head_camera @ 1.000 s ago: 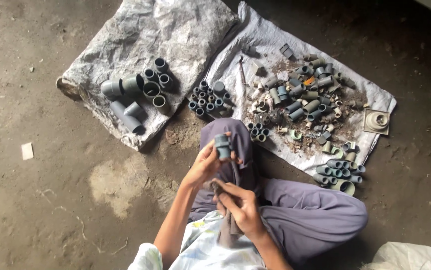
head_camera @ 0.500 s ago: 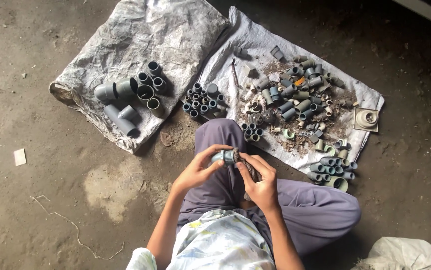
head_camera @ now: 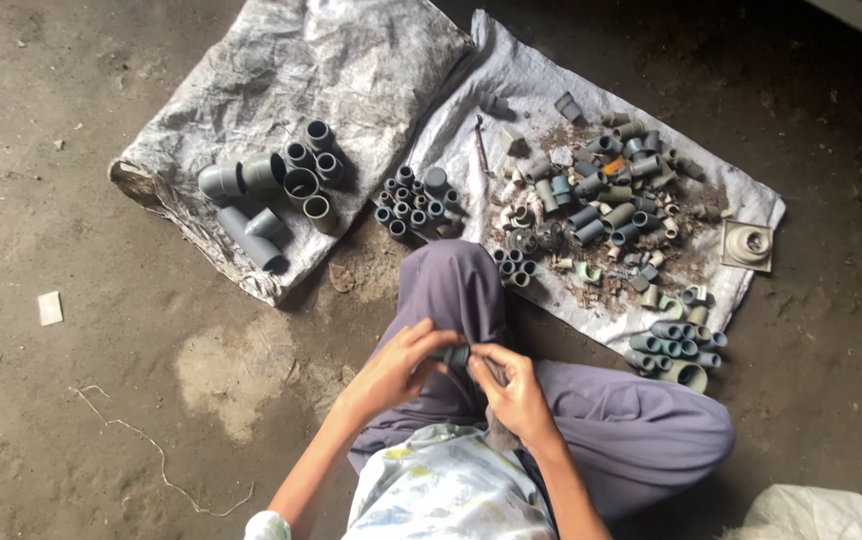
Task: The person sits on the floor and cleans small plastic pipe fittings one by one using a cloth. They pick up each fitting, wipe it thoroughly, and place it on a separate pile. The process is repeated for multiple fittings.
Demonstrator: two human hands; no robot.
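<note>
I sit on the ground with my legs in purple trousers (head_camera: 451,290) folded in front of me. My left hand (head_camera: 398,363) and my right hand (head_camera: 513,385) meet over my lap, both closed around one small grey pipe fitting (head_camera: 458,354), which my fingers mostly hide. Beyond my knee lies a heap of mixed grey, green and orange pipe fittings (head_camera: 606,200) on a white sack (head_camera: 541,90). A tight cluster of small upright fittings (head_camera: 413,203) stands at the sack's near-left corner.
Several large grey couplings (head_camera: 276,185) rest on a second crumpled sack (head_camera: 301,70) to the left. Another sorted group of fittings (head_camera: 676,345) sits by my right knee. A square drain cover (head_camera: 748,245) lies at the sack's right edge. Bare dirt floor (head_camera: 71,400) surrounds everything.
My hands have come down from above the knee toward my lap, and both now close on the fitting that the left hand held up before. The view has shifted slightly.
</note>
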